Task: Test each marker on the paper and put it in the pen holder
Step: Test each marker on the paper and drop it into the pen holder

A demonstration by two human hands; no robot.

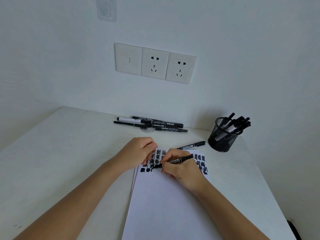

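Soft, even, dim-bluish light; sharp focus; wide-angle bending at edges.

Single head-worn wide-angle view, looking forward and down, close over flat white tabletop (69, 153), facing pale wall (242, 49) with beige socket plates (155, 63)

A white desk (69, 144) meets a pale wall (242, 49). On the wall sit 3 white plates (155, 63) in a row, 2 of them sockets, with a clear hook (106, 9) higher up.

A black marker (174, 161) slants tip-down on scribbled paper (164, 205); more markers (150, 123) lie behind, others stand in the mesh pen holder (222, 142)
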